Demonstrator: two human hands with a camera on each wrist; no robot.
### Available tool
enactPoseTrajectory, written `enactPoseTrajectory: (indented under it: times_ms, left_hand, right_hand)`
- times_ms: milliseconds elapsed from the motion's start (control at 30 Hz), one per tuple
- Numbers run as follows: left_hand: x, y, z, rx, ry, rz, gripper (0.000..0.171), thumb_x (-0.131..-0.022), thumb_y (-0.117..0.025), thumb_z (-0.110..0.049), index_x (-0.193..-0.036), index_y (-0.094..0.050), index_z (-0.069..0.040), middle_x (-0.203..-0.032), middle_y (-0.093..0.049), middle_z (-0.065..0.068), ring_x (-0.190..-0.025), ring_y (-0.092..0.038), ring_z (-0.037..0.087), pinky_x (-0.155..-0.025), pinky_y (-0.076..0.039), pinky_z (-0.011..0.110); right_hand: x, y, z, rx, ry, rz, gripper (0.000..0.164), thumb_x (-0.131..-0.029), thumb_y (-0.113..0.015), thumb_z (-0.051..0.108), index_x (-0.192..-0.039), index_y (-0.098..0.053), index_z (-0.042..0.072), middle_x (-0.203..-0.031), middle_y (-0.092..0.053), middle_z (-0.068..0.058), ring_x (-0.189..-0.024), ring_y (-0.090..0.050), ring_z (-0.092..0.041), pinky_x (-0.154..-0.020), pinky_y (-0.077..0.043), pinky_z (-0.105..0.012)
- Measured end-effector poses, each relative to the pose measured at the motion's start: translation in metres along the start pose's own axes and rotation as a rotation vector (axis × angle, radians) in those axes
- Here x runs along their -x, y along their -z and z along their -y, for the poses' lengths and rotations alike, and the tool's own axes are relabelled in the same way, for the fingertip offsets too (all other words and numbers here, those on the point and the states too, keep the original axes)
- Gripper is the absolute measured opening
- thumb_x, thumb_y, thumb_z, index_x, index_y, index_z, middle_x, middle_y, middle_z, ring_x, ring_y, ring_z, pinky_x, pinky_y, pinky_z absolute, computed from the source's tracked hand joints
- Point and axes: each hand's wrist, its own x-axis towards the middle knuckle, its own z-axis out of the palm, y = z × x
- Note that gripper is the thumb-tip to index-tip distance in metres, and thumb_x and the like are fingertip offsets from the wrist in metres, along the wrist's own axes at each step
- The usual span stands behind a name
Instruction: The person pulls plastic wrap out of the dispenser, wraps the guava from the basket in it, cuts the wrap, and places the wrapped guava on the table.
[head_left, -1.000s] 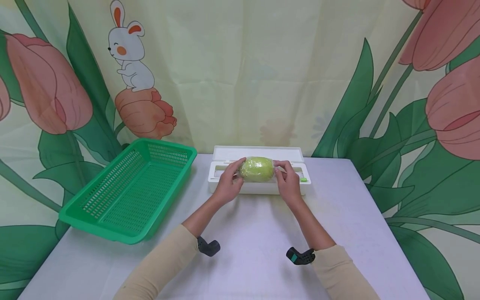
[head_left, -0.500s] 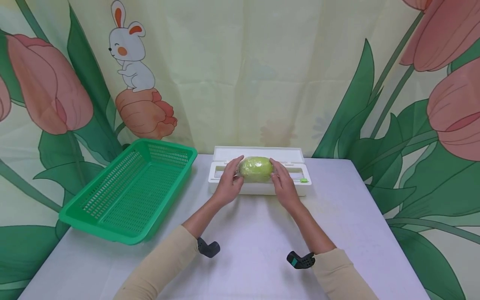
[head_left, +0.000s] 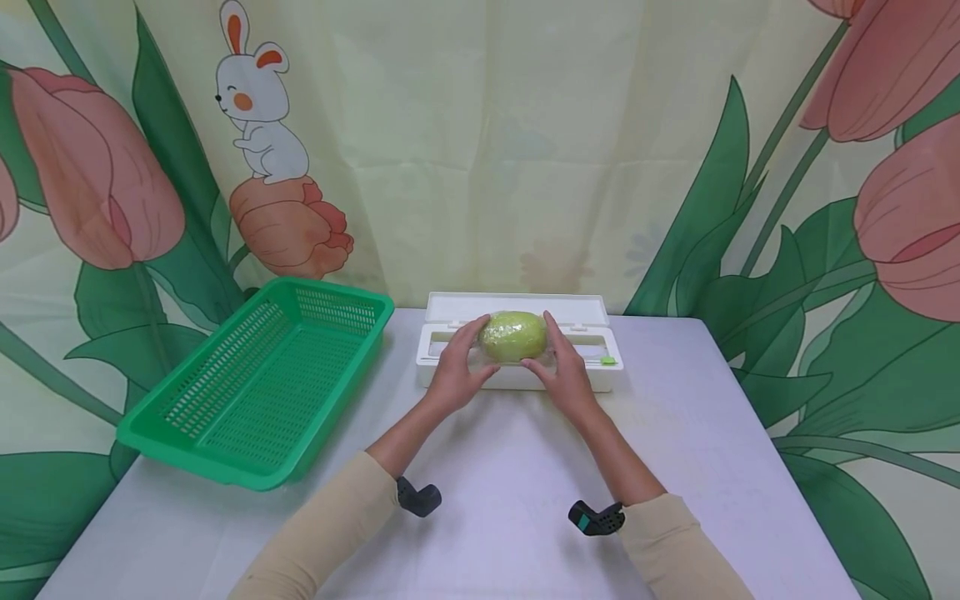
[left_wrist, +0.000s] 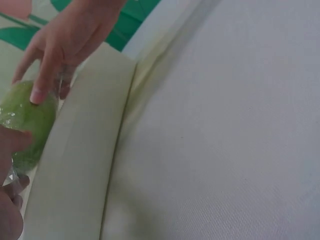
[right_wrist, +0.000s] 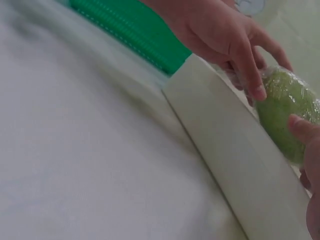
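A green oval fruit [head_left: 513, 336], wrapped in shiny clear cling film [right_wrist: 295, 92], is held up over a white cling film dispenser [head_left: 525, 380]. My left hand [head_left: 452, 368] grips its left end, thumb at the lower front and fingers behind. On the other end, my right hand [head_left: 568, 375] mirrors this grip, its thumb near the left one. Loose film shows between the left hand and the fruit in the right wrist view. The fruit's underside and some fingers are hidden.
Behind the fruit, the dispenser's lid [head_left: 517, 308] stands raised, and a green slider [head_left: 607, 361] sits at its right end. A green plastic basket [head_left: 300, 442] stands on the left of the white-covered table [head_left: 510, 517]. A printed curtain [head_left: 480, 167] hangs behind.
My right hand has let go of the film at the right end and come round the fruit. Both thumbs have moved inward below its front, and the fruit has tipped slightly.
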Motion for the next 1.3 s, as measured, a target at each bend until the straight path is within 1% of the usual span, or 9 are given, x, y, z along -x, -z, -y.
enactPoseTrajectory:
  times_ms: [167, 300, 400, 567, 667, 833, 900, 1033, 1300]
  left_hand:
    - [-0.001, 0.001, -0.001, 0.020, -0.011, -0.041, 0.073, -0.082, -0.076, -0.010, -0.145, -0.041, -0.021, -0.144, -0.049, 0.006, -0.133, -0.048, 0.025, -0.110, -0.041, 0.039]
    - [-0.002, 0.002, -0.001, 0.058, -0.009, -0.030, 0.071, -0.084, -0.074, -0.011, -0.146, -0.040, -0.022, -0.144, -0.048, 0.008, -0.129, -0.051, 0.027, -0.099, -0.051, 0.037]
    - [-0.003, 0.002, -0.002, 0.074, 0.002, -0.019, 0.075, -0.082, -0.076, -0.010, -0.147, -0.039, -0.022, -0.145, -0.046, 0.008, -0.128, -0.052, 0.028, -0.091, -0.055, 0.033]
    - [-0.005, 0.004, -0.004, 0.045, 0.001, -0.031, 0.083, -0.077, -0.081, -0.010, -0.147, -0.039, -0.023, -0.146, -0.046, 0.007, -0.130, -0.050, 0.027, -0.088, -0.057, 0.033]
    - [-0.006, 0.004, -0.005, 0.037, -0.003, -0.045, 0.081, -0.078, -0.080, -0.010, -0.146, -0.040, -0.023, -0.144, -0.047, 0.007, -0.129, -0.051, 0.027, -0.086, -0.057, 0.033]
    - [-0.005, 0.005, -0.006, 0.039, -0.003, -0.054, 0.076, -0.080, -0.079, -0.012, -0.146, -0.041, -0.022, -0.143, -0.048, 0.007, -0.128, -0.052, 0.027, -0.083, -0.058, 0.033]
    - [-0.005, 0.006, -0.006, 0.047, -0.003, -0.053, 0.076, -0.080, -0.078, -0.012, -0.146, -0.041, -0.022, -0.143, -0.048, 0.007, -0.128, -0.052, 0.027, -0.083, -0.058, 0.033]
    - [-0.005, 0.006, -0.007, 0.056, 0.001, -0.047, 0.075, -0.081, -0.077, -0.012, -0.146, -0.041, -0.023, -0.143, -0.048, 0.006, -0.127, -0.052, 0.026, -0.083, -0.058, 0.033]
    - [-0.007, 0.008, -0.014, 0.028, 0.006, -0.040, 0.076, -0.082, -0.077, -0.014, -0.147, -0.039, -0.025, -0.142, -0.048, 0.007, -0.128, -0.052, 0.026, -0.083, -0.058, 0.030]
  right_hand:
    - [0.000, 0.002, 0.003, -0.037, -0.047, -0.008, 0.082, -0.086, -0.073, 0.024, -0.152, -0.024, 0.017, -0.154, -0.037, -0.014, -0.139, -0.039, -0.035, -0.110, -0.038, -0.053]
    - [-0.002, 0.004, 0.004, -0.021, -0.047, -0.010, 0.078, -0.086, -0.073, 0.024, -0.150, -0.029, 0.016, -0.152, -0.040, -0.014, -0.140, -0.038, -0.034, -0.114, -0.034, -0.052]
    - [-0.003, 0.005, 0.006, -0.011, -0.042, -0.011, 0.077, -0.087, -0.072, 0.024, -0.150, -0.030, 0.015, -0.150, -0.042, -0.015, -0.139, -0.039, -0.034, -0.114, -0.033, -0.052]
    - [-0.005, 0.006, 0.009, -0.009, -0.045, -0.009, 0.076, -0.087, -0.071, 0.026, -0.150, -0.029, 0.016, -0.150, -0.043, -0.015, -0.136, -0.043, -0.035, -0.105, -0.043, -0.052]
    - [-0.005, 0.007, 0.011, -0.009, -0.046, -0.010, 0.077, -0.087, -0.072, 0.025, -0.150, -0.030, 0.016, -0.149, -0.043, -0.015, -0.133, -0.046, -0.034, -0.098, -0.049, -0.050]
    - [-0.004, 0.010, 0.014, 0.008, -0.012, -0.013, 0.086, -0.080, -0.079, 0.020, -0.150, -0.030, 0.013, -0.149, -0.043, -0.014, -0.129, -0.049, -0.034, -0.090, -0.055, -0.045]
    - [-0.004, 0.010, 0.015, 0.021, 0.003, -0.021, 0.088, -0.078, -0.081, 0.018, -0.150, -0.031, 0.012, -0.149, -0.043, -0.015, -0.128, -0.051, -0.034, -0.088, -0.056, -0.043]
    - [-0.005, 0.012, 0.016, 0.029, 0.002, -0.040, 0.083, -0.079, -0.079, 0.018, -0.148, -0.033, 0.013, -0.147, -0.046, -0.014, -0.125, -0.053, -0.034, -0.085, -0.057, -0.042]
    - [-0.006, 0.015, 0.019, 0.004, -0.023, -0.043, 0.081, -0.081, -0.078, 0.020, -0.148, -0.034, 0.015, -0.146, -0.047, -0.012, -0.128, -0.051, -0.031, -0.087, -0.056, -0.045]
